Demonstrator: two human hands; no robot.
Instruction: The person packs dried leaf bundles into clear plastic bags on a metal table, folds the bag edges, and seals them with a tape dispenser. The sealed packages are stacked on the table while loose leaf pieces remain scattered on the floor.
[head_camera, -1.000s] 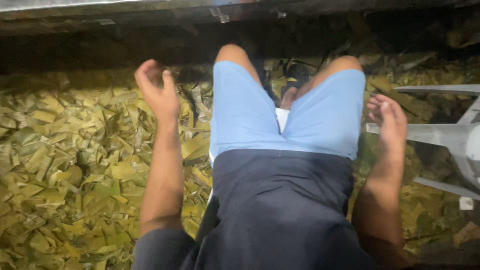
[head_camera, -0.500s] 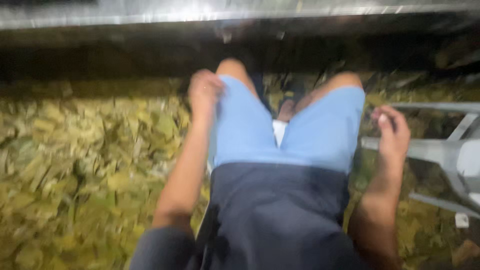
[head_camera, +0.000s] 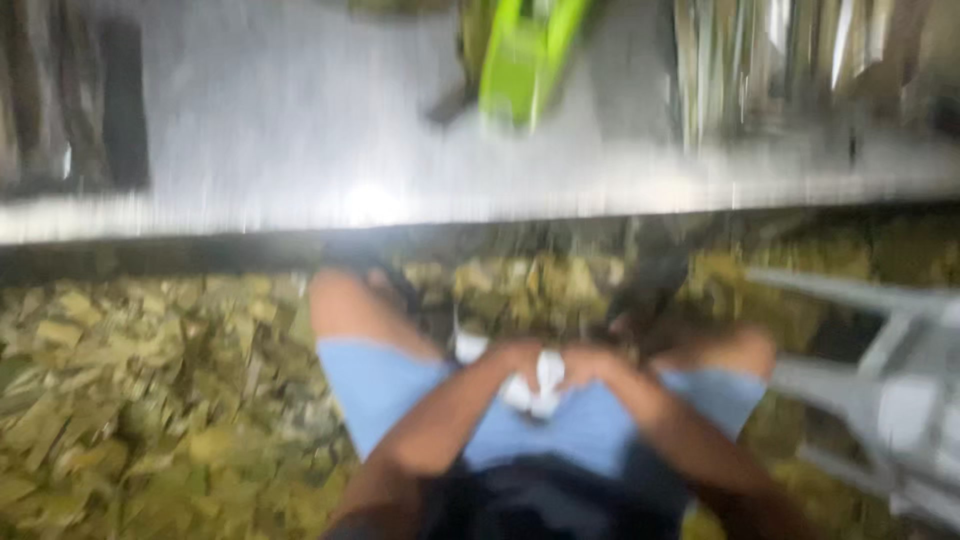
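Both hands meet over the lap, the left hand (head_camera: 515, 360) and right hand (head_camera: 590, 362) pinching a small white object (head_camera: 535, 385) between their fingers, though blur hides the exact grip. It could slip into the leaf litter (head_camera: 130, 400) below and get lost.

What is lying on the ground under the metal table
Dry yellow-green leaves cover the ground below the metal table, round the person's legs. The strip right beneath the table edge is in dark shadow, and blur hides detail.
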